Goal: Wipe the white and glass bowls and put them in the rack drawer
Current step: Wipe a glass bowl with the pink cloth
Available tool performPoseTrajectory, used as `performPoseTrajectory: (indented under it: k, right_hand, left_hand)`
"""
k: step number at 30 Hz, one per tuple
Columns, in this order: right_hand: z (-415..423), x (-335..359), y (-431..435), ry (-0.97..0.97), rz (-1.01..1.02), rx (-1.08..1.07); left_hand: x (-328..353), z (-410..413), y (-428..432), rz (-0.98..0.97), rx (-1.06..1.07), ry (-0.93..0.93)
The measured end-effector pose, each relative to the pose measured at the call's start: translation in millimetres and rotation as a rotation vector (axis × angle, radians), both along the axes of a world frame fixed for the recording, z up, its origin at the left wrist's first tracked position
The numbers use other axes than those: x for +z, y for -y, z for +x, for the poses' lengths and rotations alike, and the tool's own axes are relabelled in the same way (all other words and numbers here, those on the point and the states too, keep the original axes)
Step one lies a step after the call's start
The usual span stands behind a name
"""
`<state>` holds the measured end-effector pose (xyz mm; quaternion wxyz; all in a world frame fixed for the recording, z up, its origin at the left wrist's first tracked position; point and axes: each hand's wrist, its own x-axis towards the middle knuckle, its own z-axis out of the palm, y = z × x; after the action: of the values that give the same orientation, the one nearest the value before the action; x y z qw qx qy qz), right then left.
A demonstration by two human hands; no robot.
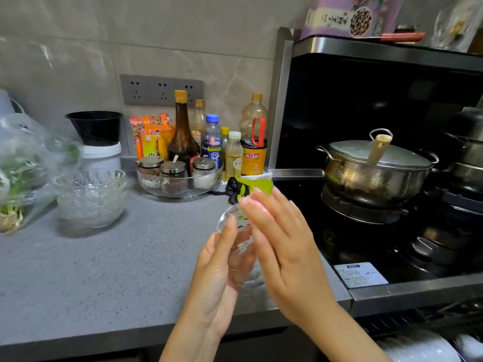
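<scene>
My left hand [217,278] grips a small clear glass bowl [241,246], tipped on its side above the grey counter's front edge, with the thumb over its rim. My right hand [282,246] lies with straight fingers flat against the bowl's open side. It presses a green and black cloth [248,187], which sticks out past the fingertips. The thumb is hidden. A stack of glass bowls [91,197] stands at the left of the counter. At the bottom right, the open rack drawer [392,322] holds white dishes [423,346].
Sauce bottles and a glass tray of spice jars [180,185] line the back wall. A bag of greens [21,165] lies far left, beside a black bucket on a white tub [96,131]. A lidded steel pot [376,168] sits on the black stove, right.
</scene>
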<state>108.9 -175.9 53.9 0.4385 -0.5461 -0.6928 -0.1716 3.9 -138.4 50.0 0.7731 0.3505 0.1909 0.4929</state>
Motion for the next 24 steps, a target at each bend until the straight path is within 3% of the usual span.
performPoseTrajectory:
  k: [5, 11, 15, 20, 22, 24]
  right_hand:
    - [23.3, -8.4, 0.7, -0.341, -0.035, 0.161]
    - [63.6, -46.9, 3.8, -0.445, -0.151, 0.229]
    - [101.3, -66.2, -3.8, -0.356, -0.309, 0.095]
    - [123.8, -91.3, -9.4, -0.026, -0.620, -0.075]
    - [122.5, -87.8, -6.4, -0.088, -0.639, -0.094]
    - [116.3, -74.1, 4.7, -0.327, -0.584, -0.033]
  left_hand:
    - [1.2, 0.3, -7.8, -0.047, 0.090, 0.022]
    - [-8.3, -3.0, -21.5, -0.095, 0.124, 0.055]
    - [-19.3, -6.8, -26.4, -0.134, 0.153, 0.090]
    - [-24.6, -6.1, -24.8, -0.139, 0.163, 0.048]
    - [-25.0, -2.4, -21.6, -0.137, 0.155, 0.031]
    - [-25.0, 5.2, -15.8, -0.137, 0.142, 0.013]
